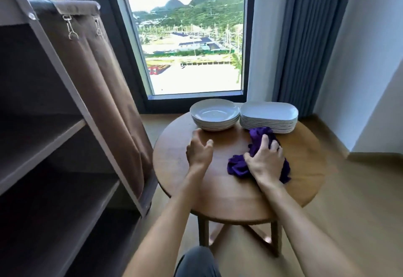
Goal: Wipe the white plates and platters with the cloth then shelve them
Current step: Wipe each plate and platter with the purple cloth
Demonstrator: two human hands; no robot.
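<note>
Fingers (265,143) of the right hand (265,161) curl over the purple cloth (237,167), bunched beneath them on the table (229,196).

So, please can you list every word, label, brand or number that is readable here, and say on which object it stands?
None: no readable text anywhere.
The round plates, platters, purple cloth, wooden table and shelf unit carry no lettering.
The buildings outside the window are too small to show any sign.

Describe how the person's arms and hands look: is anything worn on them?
Both forearms are bare up to the frame's lower edge, with no sleeves in view. The left hand and the right hand show no gloves, watch or bracelet. No rings are visible.
</note>
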